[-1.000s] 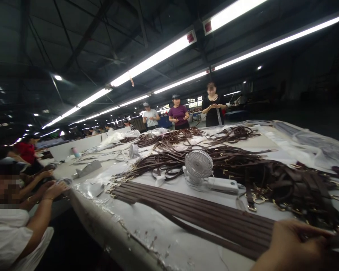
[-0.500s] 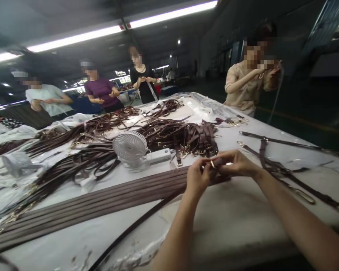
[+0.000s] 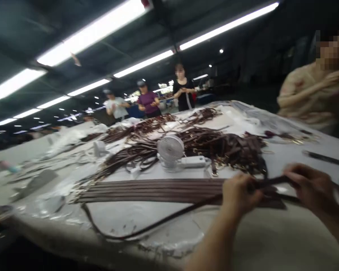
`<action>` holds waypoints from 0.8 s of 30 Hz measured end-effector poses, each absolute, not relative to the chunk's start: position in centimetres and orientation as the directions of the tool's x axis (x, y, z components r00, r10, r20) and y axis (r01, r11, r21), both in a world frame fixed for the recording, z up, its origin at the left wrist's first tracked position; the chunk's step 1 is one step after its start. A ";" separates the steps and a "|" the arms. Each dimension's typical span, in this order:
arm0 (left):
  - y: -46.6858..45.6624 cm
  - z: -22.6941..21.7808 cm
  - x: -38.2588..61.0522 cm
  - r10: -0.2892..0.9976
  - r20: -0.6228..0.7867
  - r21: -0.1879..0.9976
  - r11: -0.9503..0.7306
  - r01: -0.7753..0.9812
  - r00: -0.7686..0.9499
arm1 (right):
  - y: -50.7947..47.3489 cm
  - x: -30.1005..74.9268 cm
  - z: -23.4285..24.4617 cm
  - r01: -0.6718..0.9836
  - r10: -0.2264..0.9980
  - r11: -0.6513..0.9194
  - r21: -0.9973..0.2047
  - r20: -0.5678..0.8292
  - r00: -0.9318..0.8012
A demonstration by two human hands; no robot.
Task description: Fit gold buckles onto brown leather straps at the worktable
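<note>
A long dark brown leather strap (image 3: 169,218) runs from the table's near edge up to my hands. My left hand (image 3: 240,192) is closed around it, thumb on top. To the right, my right hand (image 3: 310,184) pinches the same strap, and a short stretch of it spans the gap between them. Both hands are somewhat smeared by motion. Under and behind my left hand lies a row of flat brown straps (image 3: 152,191), side by side, with metal fittings at their left ends.
A white fan (image 3: 171,150) lies on the table behind the row. Beyond it are heaped brown straps with gold buckles (image 3: 237,150). White plastic wrapping (image 3: 240,118) lies farther back. Several people stand around the table, one in a beige top (image 3: 302,94) at the right.
The view has swung left. My hands, close together at a gold-coloured fitting before, are now farther apart with the strap stretched between them. The strap's loose end now shows at the lower left.
</note>
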State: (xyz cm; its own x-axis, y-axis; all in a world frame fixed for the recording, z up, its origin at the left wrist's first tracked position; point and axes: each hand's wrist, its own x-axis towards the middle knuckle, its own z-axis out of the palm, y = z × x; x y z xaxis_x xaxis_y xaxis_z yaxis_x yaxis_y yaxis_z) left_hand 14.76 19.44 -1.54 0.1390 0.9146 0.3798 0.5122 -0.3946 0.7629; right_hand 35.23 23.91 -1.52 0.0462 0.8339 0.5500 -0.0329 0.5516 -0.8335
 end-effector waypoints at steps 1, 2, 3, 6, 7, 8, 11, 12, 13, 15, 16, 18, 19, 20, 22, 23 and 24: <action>20.2 -1.2 14.1 0.911 0.392 0.750 -0.398 0.529 0.129 | 24.2 34.3 -0.4 -0.058 0.845 0.533 -0.844 0.528 0.085; 21.0 -1.0 13.6 0.911 0.398 0.753 -0.390 0.530 0.105 | 24.7 33.7 0.3 -0.055 0.857 0.514 -0.856 0.510 0.081; 21.7 -0.9 13.3 0.908 0.409 0.762 -0.397 0.512 0.096 | 25.2 33.4 0.5 -0.057 0.868 0.495 -0.867 0.492 0.060; 22.6 -1.3 13.4 0.886 0.461 0.796 -0.439 0.417 0.053 | 26.2 33.6 -0.1 -0.137 0.910 0.335 -0.932 0.358 -0.212; 22.6 -1.4 13.5 0.876 0.480 0.805 -0.456 0.379 0.032 | 26.2 33.8 -0.5 -0.157 0.903 0.286 -0.945 0.321 -0.285; 22.5 -1.5 13.7 0.869 0.495 0.815 -0.468 0.340 0.009 | 26.2 33.8 -0.7 -0.174 0.895 0.254 -0.951 0.299 -0.331; 22.4 -1.8 14.0 0.866 0.496 0.855 -0.475 0.210 -0.063 | 26.1 33.5 -1.1 -0.224 0.895 0.237 -0.945 0.302 -0.328; 22.5 -1.9 14.1 0.872 0.483 0.870 -0.466 0.163 -0.082 | 26.1 33.2 -1.1 -0.211 0.900 0.242 -0.947 0.300 -0.317; 22.6 -2.0 14.2 0.881 0.464 0.884 -0.454 0.114 -0.095 | 26.0 32.8 -1.0 -0.173 0.903 0.246 -0.954 0.290 -0.315; 22.9 -2.2 14.5 0.899 0.423 0.905 -0.426 -0.006 -0.111 | 25.8 32.0 -1.0 -0.059 0.905 0.239 -0.969 0.245 -0.347; 23.0 -2.4 14.6 0.908 0.403 0.908 -0.412 -0.074 -0.113 | 25.7 31.6 -1.0 -0.001 0.902 0.229 -0.973 0.213 -0.375; 23.2 -2.6 14.7 0.936 0.334 0.905 -0.351 -0.239 -0.111 | 25.7 31.0 -1.2 0.072 0.896 0.214 -0.974 0.167 -0.412; 23.3 -2.6 14.8 0.957 0.274 0.896 -0.291 -0.336 -0.098 | 25.7 30.9 -1.3 0.093 0.899 0.223 -0.970 0.168 -0.404; 23.5 -2.7 14.8 0.976 0.202 0.875 -0.215 -0.433 -0.077 | 25.8 30.8 -1.4 0.117 0.908 0.237 -0.964 0.177 -0.381; 23.7 -2.6 14.8 0.997 0.068 0.805 -0.072 -0.589 -0.028 | 26.1 30.9 -1.6 0.171 0.919 0.253 -0.952 0.182 -0.349; 23.9 -2.6 14.7 1.000 0.023 0.770 -0.026 -0.637 -0.013 | 26.2 31.0 -1.7 0.187 0.919 0.245 -0.951 0.166 -0.358; 24.0 -2.5 14.7 1.000 -0.003 0.748 -0.003 -0.664 -0.007 | 26.3 31.1 -1.7 0.192 0.915 0.226 -0.955 0.140 -0.377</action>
State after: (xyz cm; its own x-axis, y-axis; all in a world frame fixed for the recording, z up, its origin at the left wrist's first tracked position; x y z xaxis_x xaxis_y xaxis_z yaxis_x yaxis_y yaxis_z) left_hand 14.72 23.97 -2.52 -0.0074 1.0000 -0.0028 -0.6640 -0.0028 0.7478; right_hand 31.15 26.29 -1.75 -0.3775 0.9153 0.1403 0.1920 0.2255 -0.9551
